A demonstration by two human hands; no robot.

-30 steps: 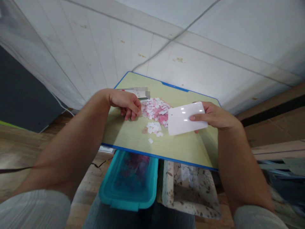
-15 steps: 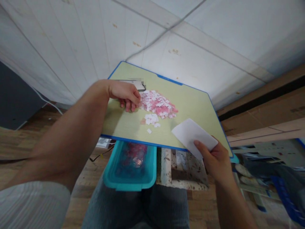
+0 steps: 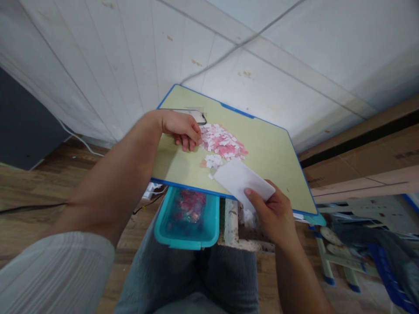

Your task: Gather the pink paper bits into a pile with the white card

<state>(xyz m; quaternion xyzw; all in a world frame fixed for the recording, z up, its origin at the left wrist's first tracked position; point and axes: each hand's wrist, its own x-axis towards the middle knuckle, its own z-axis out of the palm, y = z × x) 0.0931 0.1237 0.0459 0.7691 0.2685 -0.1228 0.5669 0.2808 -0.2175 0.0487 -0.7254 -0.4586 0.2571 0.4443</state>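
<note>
My left hand (image 3: 183, 131) is at the left edge of a heap of small white and pink paper pieces (image 3: 224, 141). Its thumb and fingertips are pinched together; whatever they hold is too small to make out. In my right hand (image 3: 276, 207) is a flat white sheet of paper (image 3: 242, 179), gripped with the thumb on top. The sheet's far corner reaches over the table beside a smaller cluster of white pieces (image 3: 214, 161), covering part of the area in front of the heap.
The yellow-green tabletop (image 3: 273, 148) has a blue rim. A phone (image 3: 198, 116) lies behind my left hand. Below the front edge, a turquoise tub (image 3: 186, 241) holds clear-wrapped reddish contents, next to a patterned box (image 3: 233, 233). Cardboard boxes (image 3: 360, 159) stand at right.
My right hand has moved the white sheet leftward, toward the small cluster of pieces. My left hand stays pinched at the heap's edge. The view has shifted slightly.
</note>
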